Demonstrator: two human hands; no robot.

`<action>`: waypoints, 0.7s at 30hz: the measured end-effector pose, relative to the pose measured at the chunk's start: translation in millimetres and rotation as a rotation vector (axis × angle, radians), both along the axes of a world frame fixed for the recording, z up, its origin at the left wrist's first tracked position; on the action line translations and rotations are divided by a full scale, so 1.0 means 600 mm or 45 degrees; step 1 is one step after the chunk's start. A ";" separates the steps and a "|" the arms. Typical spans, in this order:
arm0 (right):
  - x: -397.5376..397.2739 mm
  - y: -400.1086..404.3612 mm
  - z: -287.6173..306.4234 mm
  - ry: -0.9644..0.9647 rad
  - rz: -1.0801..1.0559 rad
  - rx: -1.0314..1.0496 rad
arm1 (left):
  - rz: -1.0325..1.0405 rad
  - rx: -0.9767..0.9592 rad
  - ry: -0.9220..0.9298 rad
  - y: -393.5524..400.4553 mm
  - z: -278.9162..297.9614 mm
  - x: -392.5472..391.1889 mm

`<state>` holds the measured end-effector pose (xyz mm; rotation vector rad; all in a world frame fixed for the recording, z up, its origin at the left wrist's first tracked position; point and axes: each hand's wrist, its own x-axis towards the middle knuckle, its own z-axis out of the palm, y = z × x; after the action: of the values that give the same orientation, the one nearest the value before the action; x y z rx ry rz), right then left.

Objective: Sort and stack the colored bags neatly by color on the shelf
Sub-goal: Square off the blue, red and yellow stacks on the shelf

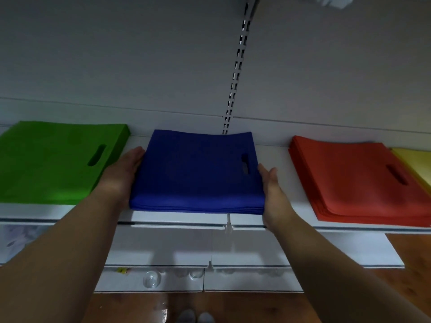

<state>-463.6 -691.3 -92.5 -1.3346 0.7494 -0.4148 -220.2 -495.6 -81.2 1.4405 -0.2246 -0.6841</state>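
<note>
Blue bags (197, 171) lie in a flat stack on the white shelf (182, 217), roughly in the middle of the row, their front edge close to the shelf's lip. Each bag has a cut-out handle slot, and on this pile the slot sits toward the right side. The person's left hand (121, 173) is laid flat against the left edge of the stack, fingers straight and pressed together, pointing toward the wall. The right hand (271, 190) stands edge-on against the right side of the pile, palm turned inward, fingers also held together and straight; neither hand curls around the bags. Both bare forearms reach up from below.

To the left, a little apart, sits a stack of green bags (56, 162) with the slot on its right. To the right, well apart from the blue pile, lies a stack of red bags (354, 180), and just beyond it, overlapped at its edge, a yellow bag (417, 163) runs out of view. A slotted metal upright (236, 73) climbs the grey wall behind. Lower shelves hold small clear glasses (151, 278).
</note>
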 end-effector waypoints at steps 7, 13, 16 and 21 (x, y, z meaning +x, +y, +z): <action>-0.054 -0.003 0.006 0.368 0.258 -0.816 | -0.029 0.140 -0.261 0.040 -0.013 -0.022; -0.051 -0.011 -0.008 0.543 0.274 -1.000 | -0.426 0.499 -0.740 0.080 -0.029 -0.031; -0.052 -0.007 -0.008 0.583 0.290 -1.092 | -0.394 0.616 -0.845 0.083 -0.028 -0.024; -0.048 -0.001 -0.003 0.632 0.280 -1.154 | -0.371 0.633 -1.048 0.091 -0.041 -0.014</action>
<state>-492.5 -692.0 -94.2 -2.4066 0.8377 -0.2435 -228.4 -441.1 -106.1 2.1462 -0.9708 -0.3458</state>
